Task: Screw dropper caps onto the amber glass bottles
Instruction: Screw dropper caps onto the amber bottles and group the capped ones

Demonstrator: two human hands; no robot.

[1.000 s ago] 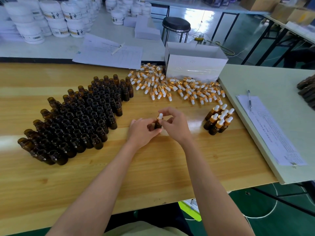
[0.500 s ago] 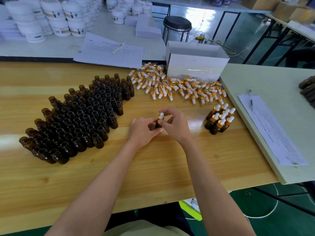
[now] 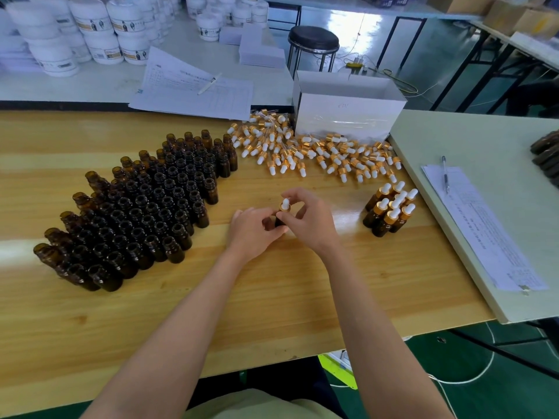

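Bottle [image 3: 279, 220] is mostly buried between the left hand [image 3: 252, 234] and right hand [image 3: 311, 225], just a dark sliver shows; can't tell how far down the cap [image 3: 285, 204] sits, its gold collar is half covered; print on the sheet [image 3: 484, 231] is way too small to read; labels on the jars [image 3: 90, 28] are blurry; dark stuff [image 3: 546, 155] at the right edge is cut off, no idea what it is.
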